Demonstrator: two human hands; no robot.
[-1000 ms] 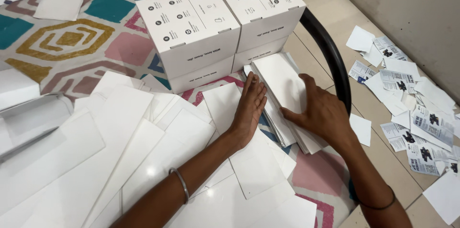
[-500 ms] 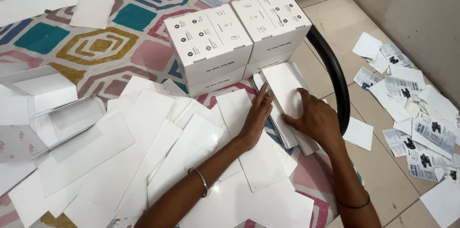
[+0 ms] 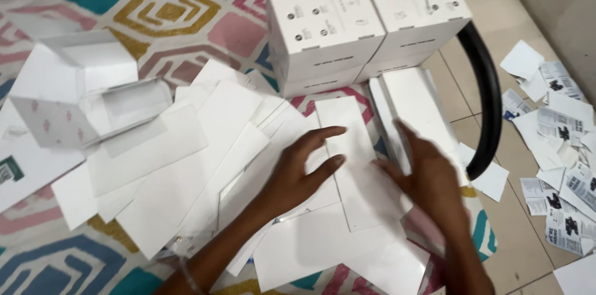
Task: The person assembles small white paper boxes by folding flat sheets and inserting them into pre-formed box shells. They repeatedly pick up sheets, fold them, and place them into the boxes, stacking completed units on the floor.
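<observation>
My left hand [image 3: 297, 174] lies palm down on a spread of white card sheets [image 3: 186, 165], fingers apart, fingertips on a long white sheet [image 3: 347, 146]. My right hand [image 3: 428, 177], blurred, rests with fingers apart against a neat stack of white sheets [image 3: 416, 109] lying beside the boxes. Neither hand grips anything. Just beyond the stack stand several closed white boxes [image 3: 323, 22] with small dark printed marks on top.
An open, half-folded white box [image 3: 93, 96] lies at the left on a patterned mat [image 3: 167, 16]. A black curved tube [image 3: 487, 96] runs along the mat's right edge. Printed paper slips [image 3: 559, 146] litter the tiled floor at the right.
The view has shifted left. My left hand has slid back from the stack onto the loose sheets. My right hand has moved off the stack's edge toward me.
</observation>
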